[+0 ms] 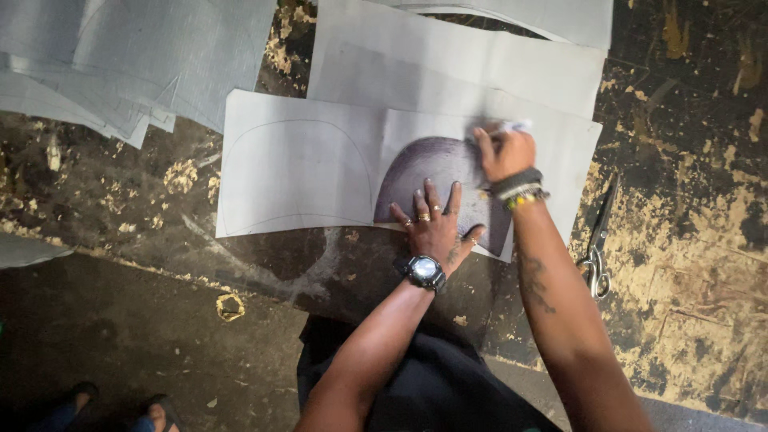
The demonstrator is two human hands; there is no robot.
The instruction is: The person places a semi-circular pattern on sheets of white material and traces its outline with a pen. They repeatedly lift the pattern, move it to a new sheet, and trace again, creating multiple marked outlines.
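In the head view, a dark domed template [436, 172] is pinned flat on a pale sheet [304, 168] under the spread, ungripping left hand [436, 228]. Just beyond it, a white marker [512, 126] is gripped by the right hand [506, 152]. If the pressure is eased, the template could be shifted and the traced line spoiled.

Camera: one, worn on my head; no second view to share ground with.
Facing: almost straight down over the worn, paint-flecked worktable [680, 264], its far edge toward the top of the frame.
Nearness: arm's reach; my left hand [436, 228] and right hand [506, 152] sit near the centre, forearms entering from the bottom edge.
Spread: wide enough to take in grey sheets [120, 56] at top left, scissors [598, 240] at right, and floor at lower left.
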